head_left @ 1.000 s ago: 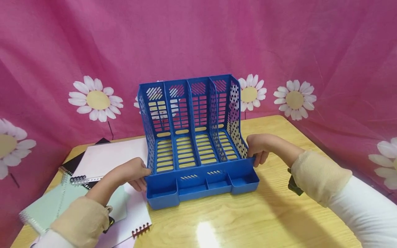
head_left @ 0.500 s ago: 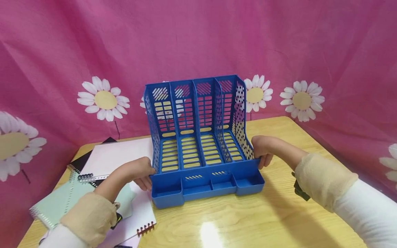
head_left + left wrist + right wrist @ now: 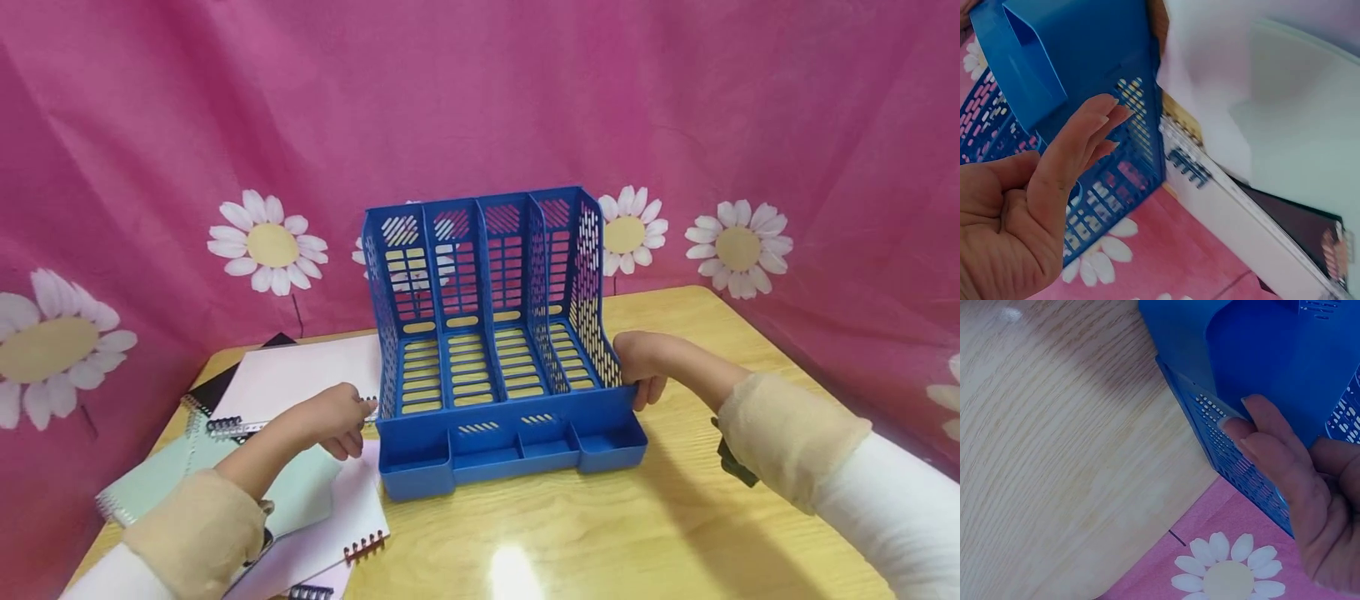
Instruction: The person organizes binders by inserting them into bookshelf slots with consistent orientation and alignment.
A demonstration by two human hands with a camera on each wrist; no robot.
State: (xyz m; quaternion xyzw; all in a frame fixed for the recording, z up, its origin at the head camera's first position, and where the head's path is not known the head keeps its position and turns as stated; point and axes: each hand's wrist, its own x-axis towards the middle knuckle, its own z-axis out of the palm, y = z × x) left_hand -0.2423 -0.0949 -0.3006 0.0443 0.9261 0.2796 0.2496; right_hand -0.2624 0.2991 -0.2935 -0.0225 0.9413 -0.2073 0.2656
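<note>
A blue plastic file organizer [image 3: 507, 422] stands upright on the table, with several tall slots and a row of small front trays. At its front right corner my right hand [image 3: 643, 367] grips the side wall. In the right wrist view, the right hand's fingers [image 3: 1279, 465] lie outside the perforated side, with the thumb side partly hidden. My left hand [image 3: 337, 421] hovers just off the front left corner and holds nothing. The left wrist view shows its loosely bent fingers [image 3: 1075, 140] beside the organizer's side wall [image 3: 1138, 134].
Several spiral notebooks lie overlapping at the left: a pale pink one [image 3: 307, 371], a mint green one [image 3: 161, 471], a black one [image 3: 213, 389] and a white one with a red coil [image 3: 352, 496]. A pink flowered cloth [image 3: 480, 100] hangs behind the wooden table [image 3: 600, 533].
My left hand has let go of the organizer's left side and moved slightly away to the left. The right hand keeps its grip. The head view has shifted a little leftward.
</note>
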